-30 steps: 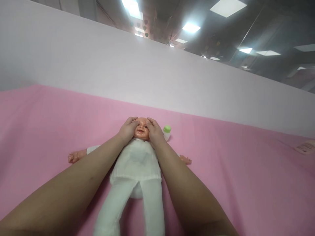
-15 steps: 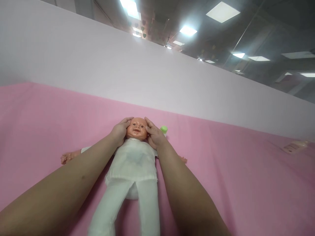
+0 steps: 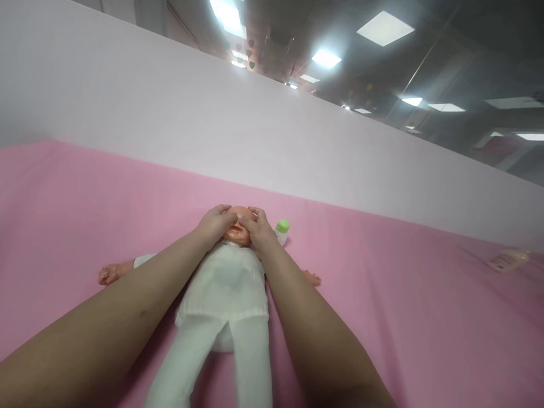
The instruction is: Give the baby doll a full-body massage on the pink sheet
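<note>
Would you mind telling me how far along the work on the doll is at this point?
Done: the doll lies dressed in white on the pink cloth. In hand: the left hand and right hand cover its face. Left: the green-capped bottle stands untouched beside its head.

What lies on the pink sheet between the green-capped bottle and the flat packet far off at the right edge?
Nothing: in the head view the pink sheet runs bare from the bottle, beside the doll, to the packet.
</note>
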`<state>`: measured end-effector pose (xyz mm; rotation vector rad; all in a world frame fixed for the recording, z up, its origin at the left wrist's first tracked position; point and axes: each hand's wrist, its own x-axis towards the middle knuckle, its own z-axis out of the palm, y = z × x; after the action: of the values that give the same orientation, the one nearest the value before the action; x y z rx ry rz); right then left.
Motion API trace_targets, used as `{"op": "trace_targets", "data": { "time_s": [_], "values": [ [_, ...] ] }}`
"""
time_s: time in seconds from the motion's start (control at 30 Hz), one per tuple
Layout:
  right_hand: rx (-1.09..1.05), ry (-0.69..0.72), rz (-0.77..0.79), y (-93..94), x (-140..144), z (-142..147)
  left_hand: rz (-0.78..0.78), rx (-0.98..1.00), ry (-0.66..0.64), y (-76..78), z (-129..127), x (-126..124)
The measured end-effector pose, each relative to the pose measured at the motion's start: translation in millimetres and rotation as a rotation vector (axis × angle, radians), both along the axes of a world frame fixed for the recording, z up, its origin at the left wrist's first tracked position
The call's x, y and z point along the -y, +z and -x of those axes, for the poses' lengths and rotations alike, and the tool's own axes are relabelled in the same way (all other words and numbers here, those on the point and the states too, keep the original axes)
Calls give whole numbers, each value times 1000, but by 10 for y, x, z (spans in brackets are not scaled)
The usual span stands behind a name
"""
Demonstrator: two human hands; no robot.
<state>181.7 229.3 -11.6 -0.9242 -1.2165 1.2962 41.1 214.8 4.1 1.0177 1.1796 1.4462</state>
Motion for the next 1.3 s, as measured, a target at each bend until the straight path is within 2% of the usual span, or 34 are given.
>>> {"op": "trace_targets", "data": {
  "time_s": [0.2,0.5,0.63,0.93,1.03,1.13,1.3],
  "values": [
    [9,-79,-15,-27,-59,23,57,83,-42,0,-37,5],
    [-188,-19,-61,-136,-111,-16,50,258,-53,-42,-36,-17],
    [-193,-42,-86,-138,-93,-65,53,329,-69,-44,6,19],
    [-226,29,-80,-108,-68,-112,72,393,-85,-52,65,56],
    [-163,5,-70,-79,-30,-76,67,358,-82,-39,40,56],
    [23,-19,-61,-14,19,-37,50,294,-80,-36,2,40],
    [198,-124,-79,87,62,3,42,213,-52,-31,-50,34]
  ]
}}
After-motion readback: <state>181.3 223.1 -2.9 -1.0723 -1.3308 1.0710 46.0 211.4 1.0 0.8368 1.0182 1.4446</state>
